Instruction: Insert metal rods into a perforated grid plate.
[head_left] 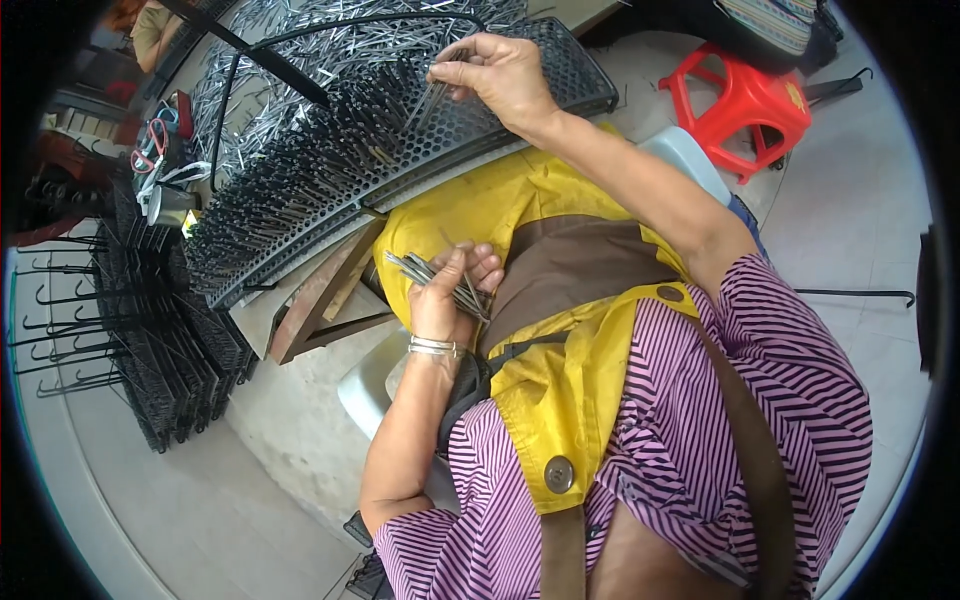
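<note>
A bundle of thin grey metal rods (408,264) sticks out of my left hand (440,300), which is closed round it in front of the yellow apron (560,190). My right hand (515,85) pinches a few more thin rods (430,106) over a curved black perforated rack (570,65). Their lower ends reach down to the holes, but I cannot tell whether they are inside them. Dark rods (320,140) stand upright and close together across the left and middle of the rack. Toward its right end, bare holes show.
Loose metal strips (290,60) are heaped behind the rack. At the left stand a metal cup (172,207), red-handled scissors (150,145) and stacked black hooked racks (160,320). A red plastic stool (735,105) stands at the right. A wooden frame (325,290) supports the rack.
</note>
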